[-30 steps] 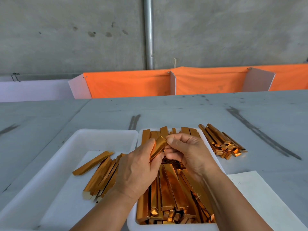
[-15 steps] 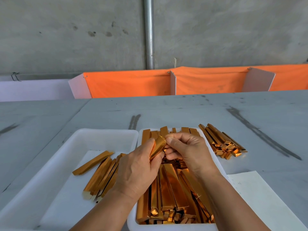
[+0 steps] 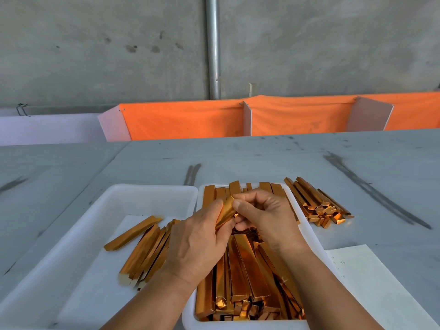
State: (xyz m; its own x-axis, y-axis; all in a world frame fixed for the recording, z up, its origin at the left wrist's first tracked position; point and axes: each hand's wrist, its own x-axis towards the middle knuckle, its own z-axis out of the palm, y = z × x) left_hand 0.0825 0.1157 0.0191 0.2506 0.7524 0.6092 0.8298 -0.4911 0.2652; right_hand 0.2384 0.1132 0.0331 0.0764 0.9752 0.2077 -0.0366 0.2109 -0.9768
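Observation:
A long gold foil box (image 3: 225,213) is held above the right white tray (image 3: 307,231). My left hand (image 3: 197,241) grips its body from the left. My right hand (image 3: 266,216) pinches its upper end with thumb and fingertips. The right tray is full of several gold foil boxes (image 3: 247,277) lying lengthwise. The left white tray (image 3: 133,194) holds a smaller group of gold boxes (image 3: 145,248) on a white sheet.
A loose pile of gold boxes (image 3: 316,202) lies on the grey table (image 3: 262,158) right of the trays. A white paper sheet (image 3: 371,282) lies at the near right. Orange cloth screens (image 3: 185,120) stand along the table's far edge.
Both hands stay in place on the box; my right fingers have shifted slightly at its upper end.

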